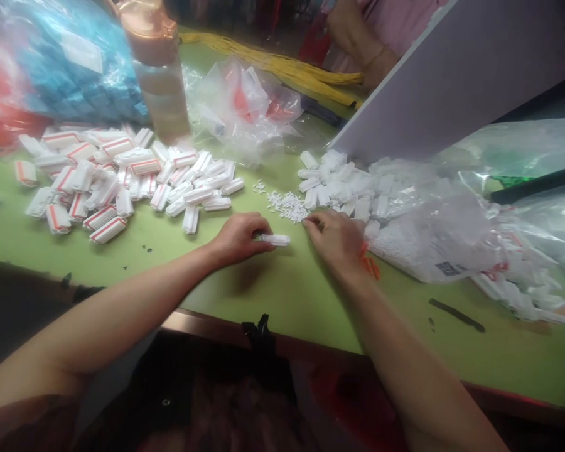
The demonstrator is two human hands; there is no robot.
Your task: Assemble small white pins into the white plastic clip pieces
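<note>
My left hand (242, 238) is closed round one end of a small white plastic case (276, 240), held just above the green table. To its right, my right hand (335, 237) has thumb and forefinger pinched together at the edge of a small pile of tiny white plastic pins (288, 206). Whether a pin is between those fingertips is too small to make out. Behind my right hand lies a heap of plain white plastic pieces (339, 179). Left of my left hand spreads a pile of white cases with orange-red stripes (136, 166).
A bottle with a copper-coloured lid (155, 75) stands at the back left beside a bag of blue pieces (85, 63). Clear plastic bags (419, 238) lie right. A grey panel (414, 81) leans behind them. A dark strip (456, 315) lies front right. Another person's arm (358, 37) shows behind.
</note>
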